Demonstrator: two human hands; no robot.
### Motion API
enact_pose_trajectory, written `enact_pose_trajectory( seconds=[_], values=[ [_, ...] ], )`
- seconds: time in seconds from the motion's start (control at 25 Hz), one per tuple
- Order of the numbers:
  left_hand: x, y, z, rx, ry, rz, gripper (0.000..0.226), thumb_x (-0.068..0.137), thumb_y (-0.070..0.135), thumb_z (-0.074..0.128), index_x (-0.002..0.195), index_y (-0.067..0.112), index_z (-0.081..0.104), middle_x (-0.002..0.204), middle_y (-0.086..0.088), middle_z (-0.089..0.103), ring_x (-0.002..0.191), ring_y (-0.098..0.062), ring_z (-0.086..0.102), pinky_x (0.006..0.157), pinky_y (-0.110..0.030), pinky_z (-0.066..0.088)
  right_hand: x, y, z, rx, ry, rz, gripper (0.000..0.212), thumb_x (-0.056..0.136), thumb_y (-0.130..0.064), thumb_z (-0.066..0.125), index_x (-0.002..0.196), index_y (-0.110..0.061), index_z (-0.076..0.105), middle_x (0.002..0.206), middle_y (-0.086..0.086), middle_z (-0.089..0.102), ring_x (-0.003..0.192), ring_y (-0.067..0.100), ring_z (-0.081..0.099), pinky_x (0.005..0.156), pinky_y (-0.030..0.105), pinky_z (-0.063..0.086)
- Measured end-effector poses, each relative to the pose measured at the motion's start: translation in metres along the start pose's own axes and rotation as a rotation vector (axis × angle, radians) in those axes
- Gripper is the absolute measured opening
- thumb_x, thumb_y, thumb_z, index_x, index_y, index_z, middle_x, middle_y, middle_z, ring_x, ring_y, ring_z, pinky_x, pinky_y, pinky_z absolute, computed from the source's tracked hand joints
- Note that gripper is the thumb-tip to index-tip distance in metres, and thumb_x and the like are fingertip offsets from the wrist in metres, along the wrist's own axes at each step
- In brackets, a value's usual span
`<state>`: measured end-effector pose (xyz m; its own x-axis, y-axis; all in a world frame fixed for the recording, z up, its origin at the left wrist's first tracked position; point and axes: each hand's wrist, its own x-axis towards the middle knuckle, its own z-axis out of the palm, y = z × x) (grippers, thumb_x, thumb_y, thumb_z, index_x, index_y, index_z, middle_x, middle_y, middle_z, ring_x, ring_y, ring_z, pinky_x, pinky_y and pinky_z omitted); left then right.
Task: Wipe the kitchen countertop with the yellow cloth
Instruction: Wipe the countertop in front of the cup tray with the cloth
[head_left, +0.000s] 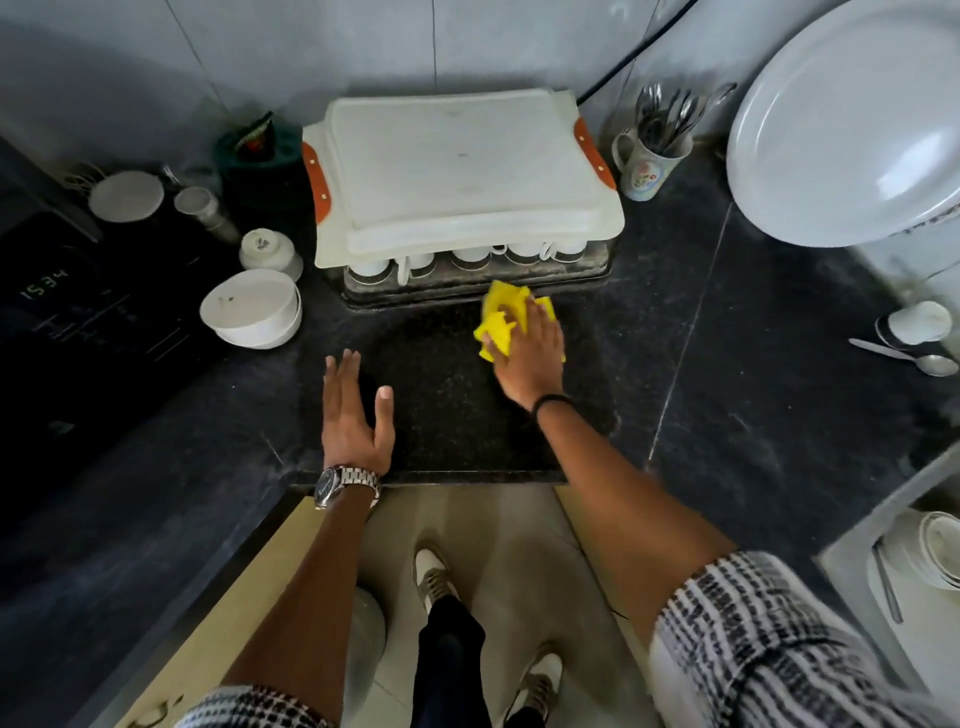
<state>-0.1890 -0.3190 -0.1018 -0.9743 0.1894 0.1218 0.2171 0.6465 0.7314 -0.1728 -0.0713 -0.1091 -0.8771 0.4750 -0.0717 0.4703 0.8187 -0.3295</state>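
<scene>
the right hand (527, 358) presses down on the bunched yellow cloth (501, 319), fingers curled over it on the countertop (753, 364). the left hand (353, 415) lies open and flat, well apart from the cloth.

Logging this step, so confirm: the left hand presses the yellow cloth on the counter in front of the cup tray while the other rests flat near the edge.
Wrong hand. The head view shows the right hand pressing the cloth on the counter before the tray; the left hand rests flat.
</scene>
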Motion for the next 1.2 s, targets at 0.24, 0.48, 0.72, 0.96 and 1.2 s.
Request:
enact_pose_trajectory(
  seconds=[0.24, 0.48, 0.72, 0.96, 1.2],
  values=[
    [0.0, -0.005, -0.002, 0.001, 0.062, 0.01, 0.079, 0.094, 0.059, 0.026, 0.15, 0.004, 0.032, 0.158, -0.015, 0.033, 0.151, -0.029, 0.021, 0.122, -0.04, 0.021, -0.062, -0.116, 0.043, 0.114, -0.16, -0.507, 0.059, 0.091, -0.034, 0.058, 0.143, -0.012, 0.041, 0.156, 0.014, 0.033, 0.147, 0.033, 0.023, 0.121, 0.046, 0.014],
    [-0.004, -0.008, 0.002, 0.029, 0.097, 0.017, 0.077, 0.096, 0.059, 0.024, 0.15, 0.005, 0.032, 0.158, -0.014, 0.034, 0.152, -0.03, 0.02, 0.124, -0.049, 0.012, -0.114, -0.012, 0.016, 0.114, -0.156, -0.653, 0.05, 0.089, -0.05, 0.059, 0.116, -0.009, 0.067, 0.15, 0.014, 0.043, 0.14, 0.03, 0.036, 0.118, 0.039, 0.025],
    [0.0, -0.008, 0.0, 0.052, 0.071, -0.008, 0.081, 0.093, 0.063, 0.026, 0.15, 0.006, 0.032, 0.158, -0.012, 0.034, 0.152, -0.027, 0.019, 0.125, -0.045, 0.011, -0.078, 0.103, -0.011, 0.096, 0.005, -0.32, 0.07, 0.095, -0.059, 0.035, 0.122, 0.001, 0.06, 0.154, 0.018, 0.035, 0.14, 0.036, 0.035, 0.114, 0.052, 0.029],
    [0.002, -0.011, 0.007, 0.056, -0.021, -0.009, 0.083, 0.092, 0.065, 0.027, 0.152, 0.008, 0.027, 0.161, -0.011, 0.027, 0.154, -0.025, 0.012, 0.126, -0.04, 0.01, 0.003, 0.054, -0.008, 0.074, 0.114, -0.009, 0.06, 0.091, -0.053, 0.048, 0.121, -0.002, 0.061, 0.151, 0.02, 0.039, 0.14, 0.04, 0.035, 0.112, 0.054, 0.03],
    [0.005, -0.014, 0.01, 0.035, 0.0, 0.0, 0.062, 0.096, 0.052, 0.033, 0.136, 0.011, 0.056, 0.154, -0.016, 0.04, 0.152, -0.03, 0.017, 0.123, -0.045, 0.02, -0.013, -0.069, 0.03, 0.137, -0.049, -0.294, 0.049, 0.082, -0.032, 0.07, 0.121, -0.002, 0.062, 0.152, 0.021, 0.039, 0.141, 0.04, 0.033, 0.115, 0.053, 0.028]
  ],
)
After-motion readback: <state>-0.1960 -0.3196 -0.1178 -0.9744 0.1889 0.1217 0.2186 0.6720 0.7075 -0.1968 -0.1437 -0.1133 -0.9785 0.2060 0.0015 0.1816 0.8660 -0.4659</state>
